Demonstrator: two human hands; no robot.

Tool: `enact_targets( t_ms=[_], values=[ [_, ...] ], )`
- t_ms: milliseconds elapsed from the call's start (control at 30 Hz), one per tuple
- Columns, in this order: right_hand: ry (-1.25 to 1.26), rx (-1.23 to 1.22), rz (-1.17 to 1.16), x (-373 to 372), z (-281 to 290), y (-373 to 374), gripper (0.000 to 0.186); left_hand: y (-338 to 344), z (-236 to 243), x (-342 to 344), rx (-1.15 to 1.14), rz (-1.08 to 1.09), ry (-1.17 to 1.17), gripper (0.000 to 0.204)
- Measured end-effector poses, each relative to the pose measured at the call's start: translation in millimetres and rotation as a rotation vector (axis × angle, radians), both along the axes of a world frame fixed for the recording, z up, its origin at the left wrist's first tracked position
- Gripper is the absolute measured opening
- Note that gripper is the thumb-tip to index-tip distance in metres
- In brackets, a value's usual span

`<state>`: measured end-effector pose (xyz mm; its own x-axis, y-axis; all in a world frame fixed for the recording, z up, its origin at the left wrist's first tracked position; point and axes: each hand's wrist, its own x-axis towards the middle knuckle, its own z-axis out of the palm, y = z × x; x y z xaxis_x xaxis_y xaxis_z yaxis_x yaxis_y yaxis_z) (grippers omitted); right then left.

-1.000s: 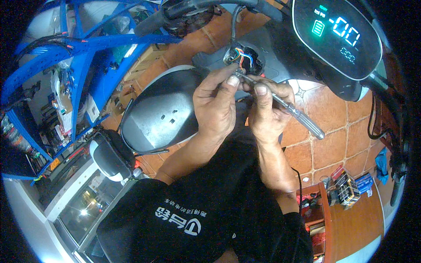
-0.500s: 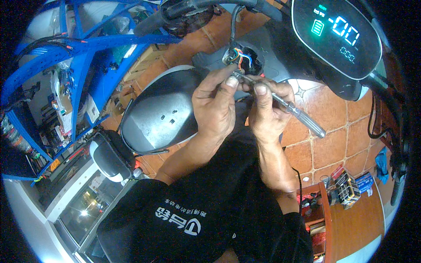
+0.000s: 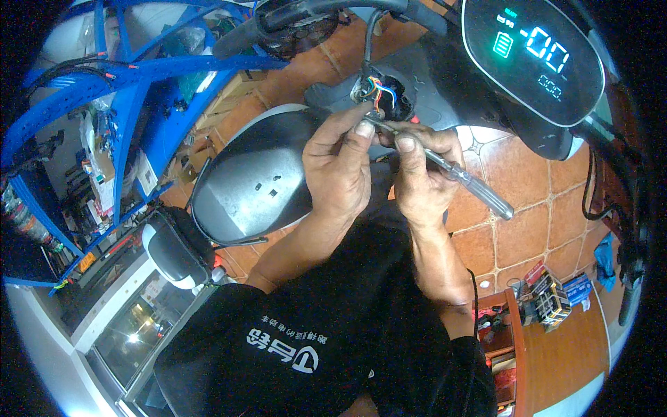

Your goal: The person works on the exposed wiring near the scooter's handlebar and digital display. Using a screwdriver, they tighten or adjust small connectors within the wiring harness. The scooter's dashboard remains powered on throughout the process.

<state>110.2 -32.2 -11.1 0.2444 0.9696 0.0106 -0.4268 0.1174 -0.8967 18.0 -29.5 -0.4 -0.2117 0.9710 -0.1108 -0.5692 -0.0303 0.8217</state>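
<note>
My right hand (image 3: 429, 167) is closed round a screwdriver (image 3: 486, 196) with a clear, ridged handle. Its shaft points up and left to the fingertips of my left hand (image 3: 338, 161). Those fingers pinch a small part at the end of several thin coloured wires (image 3: 379, 90); the part itself is mostly hidden by my thumb and fingers. The wires come out of an opened dark housing (image 3: 396, 97) just beyond my hands. A black cable (image 3: 369, 45) runs down to that housing from the scooter's handlebar (image 3: 326, 12).
A lit display (image 3: 533, 59) stands at the upper right. The scooter's black seat (image 3: 257, 177) lies to my left, with a padded top box (image 3: 174, 247) behind it. Blue shelving (image 3: 132, 125) fills the far left. At the lower right is a wooden cabinet (image 3: 556, 354) bearing small boxes (image 3: 552, 306).
Both hands and the screwdriver have shifted very slightly to the left. The grip of each hand stays the same.
</note>
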Motion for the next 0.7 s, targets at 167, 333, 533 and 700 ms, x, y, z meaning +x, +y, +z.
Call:
enact_targets(
  t_ms=[167,333,533,700],
  values=[
    [0.13,-0.036,-0.075,-4.5,3.3,2.1,0.012,-0.3,-1.1,1.5,-0.006,-0.006,0.022,0.024],
    [0.042,0.009,-0.03,-1.2,-0.4,0.5,0.011,-0.7,-1.9,0.5,0.011,-0.004,0.03,0.024],
    [0.017,0.016,-0.025,-0.1,0.2,-1.1,0.011,-1.6,-2.2,0.8,0.009,-0.006,0.05,0.024],
    [0.114,0.005,-0.054,-2.6,2.6,-0.2,0.011,-1.4,-3.7,0.3,0.007,-0.034,0.019,0.024]
  ],
)
